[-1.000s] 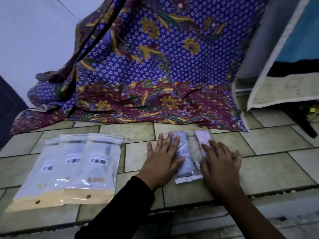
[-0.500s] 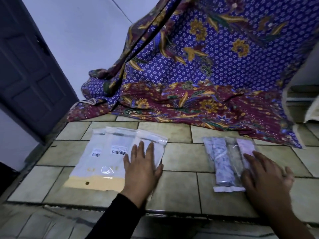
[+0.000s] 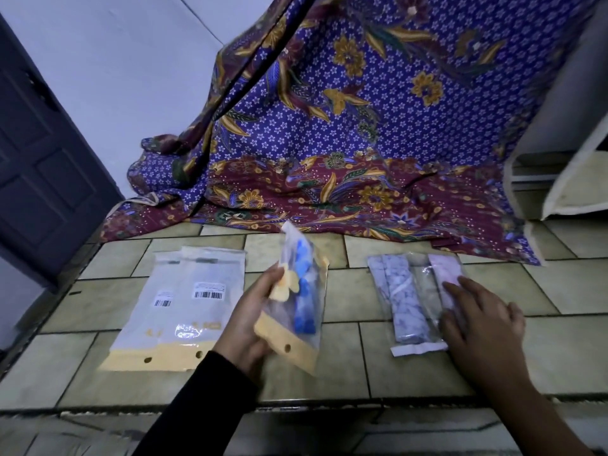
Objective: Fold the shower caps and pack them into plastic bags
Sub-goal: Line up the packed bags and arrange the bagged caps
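Observation:
My left hand [image 3: 250, 324] grips a clear plastic bag [image 3: 296, 311] with a yellow strip at its bottom, lifted and tilted above the tiled floor; blue and yellow items show inside it. Two more such bags [image 3: 184, 307] lie flat and overlapping to the left, barcode labels up. To the right lies a clear packet [image 3: 408, 301] holding folded shower caps, one grey-white and one pinkish. My right hand [image 3: 478, 324] rests flat with straight fingers on the packet's right side, covering part of the pinkish cap.
A purple and maroon batik cloth [image 3: 329, 153] hangs behind and spreads onto the tiled floor [image 3: 355, 363]. A dark door [image 3: 42, 153] stands at the left. A white cabinet edge [image 3: 559, 159] is at the right. The tiled ledge ends just before me.
My left hand moved from the packet to the pile on the left and lifted the top bag off it. My right hand stayed on the packet. The view swung left.

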